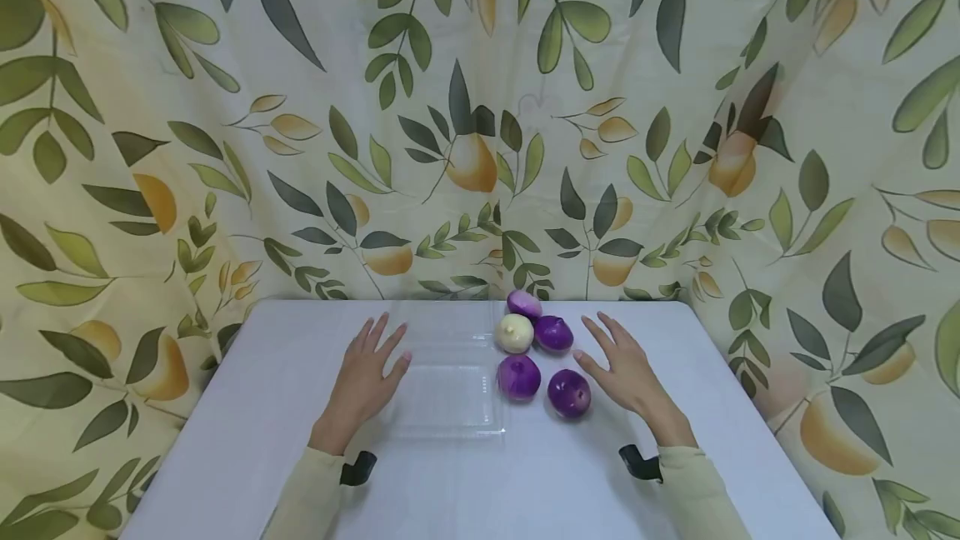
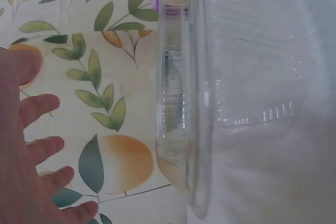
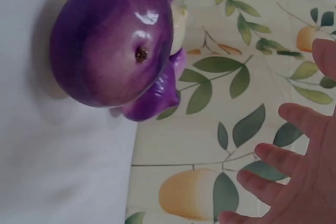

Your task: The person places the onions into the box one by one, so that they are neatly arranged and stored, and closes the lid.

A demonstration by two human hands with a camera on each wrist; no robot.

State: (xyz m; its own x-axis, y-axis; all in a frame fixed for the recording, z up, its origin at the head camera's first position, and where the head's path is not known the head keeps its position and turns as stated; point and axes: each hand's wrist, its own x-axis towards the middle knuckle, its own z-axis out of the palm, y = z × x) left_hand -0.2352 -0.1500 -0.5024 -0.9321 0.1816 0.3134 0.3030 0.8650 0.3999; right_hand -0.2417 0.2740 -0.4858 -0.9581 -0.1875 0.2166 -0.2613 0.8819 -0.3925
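My left hand hovers over the table by the left side of a clear plastic container, fingers spread and holding nothing. The container lies opened out flat, its two shallow halves one behind the other. My right hand, also spread and holding nothing, is at the right of a group of onions. Nearest it are a purple onion in front and another purple onion behind. A pale, peeled-looking onion sits between more purple onions beside the container's right edge. The right wrist view shows the front purple onion close up.
A white-covered table carries everything. Behind it and at both sides hangs a curtain printed with leaves and fruit. Each wrist wears a black camera mount at the cuff of a pale sleeve.
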